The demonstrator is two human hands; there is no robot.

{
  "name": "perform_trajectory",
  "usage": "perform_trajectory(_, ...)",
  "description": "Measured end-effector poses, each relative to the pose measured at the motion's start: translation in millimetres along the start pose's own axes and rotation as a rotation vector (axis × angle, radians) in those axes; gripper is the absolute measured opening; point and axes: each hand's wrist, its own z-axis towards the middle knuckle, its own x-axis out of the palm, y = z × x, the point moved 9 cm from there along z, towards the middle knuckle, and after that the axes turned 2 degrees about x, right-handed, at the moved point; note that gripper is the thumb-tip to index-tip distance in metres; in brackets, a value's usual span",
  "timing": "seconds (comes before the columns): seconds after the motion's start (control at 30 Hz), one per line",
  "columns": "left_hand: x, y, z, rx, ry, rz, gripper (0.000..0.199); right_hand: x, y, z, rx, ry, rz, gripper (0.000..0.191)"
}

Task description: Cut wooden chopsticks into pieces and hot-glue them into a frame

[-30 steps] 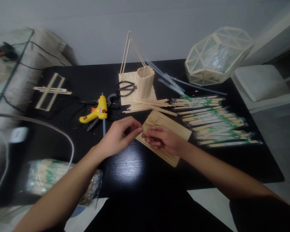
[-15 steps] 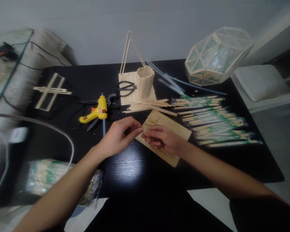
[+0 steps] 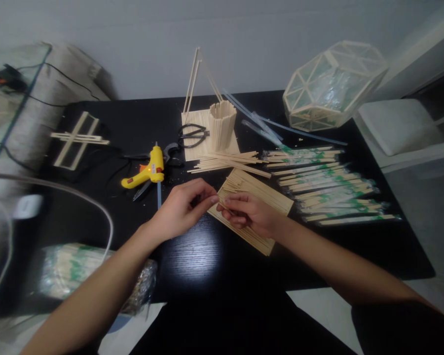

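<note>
Both hands are at work over the middle of the black tabletop (image 3: 192,261). The right hand (image 3: 249,212) has its grip closed in a pinch, thumb against fingers, on a thin wooden piece (image 3: 227,207). The left hand (image 3: 190,202) has thumb and fingertips drawn together at the other end of this piece; whether that grip also bears on it cannot be told, the contact being too small to see. The piece lies between the two hands, above a flat panel of sticks (image 3: 272,197) set askew on the tabletop and partly hidden by the right hand.

Just beyond the panel, loose sticks (image 3: 229,161) lie in a rough heap. Behind them, a square stick base (image 3: 200,116) bears an upright stick cup (image 3: 222,128) and the black-handled scissors (image 3: 206,133). A yellow glue gun (image 3: 156,162) lies beyond the left hand, nozzle pointing away from the person, with a translucent glue stick (image 3: 159,193) protruding from its rear. Wrapped chopsticks (image 3: 329,190) are laid in rows to the right of the panel. A faceted framed vessel (image 3: 307,93) stands at the far right corner.
</note>
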Motion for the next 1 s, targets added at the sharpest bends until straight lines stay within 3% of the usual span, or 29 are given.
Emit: perform_trajectory(1.0,-0.8,-1.7,-0.4,0.011,0.004,0.013,0.021,-1.0,-0.5,0.4,0.001,0.0,-0.009,0.027)
